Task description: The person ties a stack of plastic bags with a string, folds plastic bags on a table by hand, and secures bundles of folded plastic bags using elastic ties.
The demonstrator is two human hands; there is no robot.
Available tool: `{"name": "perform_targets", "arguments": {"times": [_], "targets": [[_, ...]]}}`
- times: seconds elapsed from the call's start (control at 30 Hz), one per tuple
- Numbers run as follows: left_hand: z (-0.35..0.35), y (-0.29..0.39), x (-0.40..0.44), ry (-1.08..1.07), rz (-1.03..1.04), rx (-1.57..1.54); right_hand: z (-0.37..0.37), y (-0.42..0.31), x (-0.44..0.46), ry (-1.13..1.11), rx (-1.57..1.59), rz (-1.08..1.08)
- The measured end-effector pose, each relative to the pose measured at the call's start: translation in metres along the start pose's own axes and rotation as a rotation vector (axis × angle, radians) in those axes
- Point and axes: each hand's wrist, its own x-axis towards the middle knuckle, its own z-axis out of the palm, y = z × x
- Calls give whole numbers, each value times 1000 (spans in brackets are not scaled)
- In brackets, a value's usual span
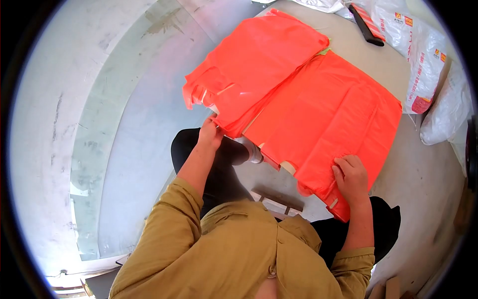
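Observation:
Two stacks of bright red plastic bags lie side by side in front of me, the left stack (264, 60) and the right stack (323, 114). At the near left corner of the left stack, my left hand (211, 133) has its fingers closed on the edge of the red plastic. My right hand (351, 178) rests on the near right part of the right stack, its fingers curled on the plastic. A small green-yellow piece (324, 51) shows between the stacks at their far end.
A black and red brush-like object (367, 25) lies at the far right on the beige surface (398, 57). White printed plastic sacks (423, 60) stand along the right. Below the stacks are my knees and a low wooden frame (278, 198).

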Motion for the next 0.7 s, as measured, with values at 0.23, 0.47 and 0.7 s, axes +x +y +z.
{"name": "perform_targets", "arguments": {"times": [0.23, 0.47, 0.7], "targets": [[-28, 11, 3, 91, 381, 986, -2, 0, 1, -11, -7, -3], [-16, 70, -32, 45, 404, 1522, -1, 2, -1, -1, -18, -25], [-23, 102, -49, 366, 588, 1661, -5, 2, -4, 25, -18, -32]]}}
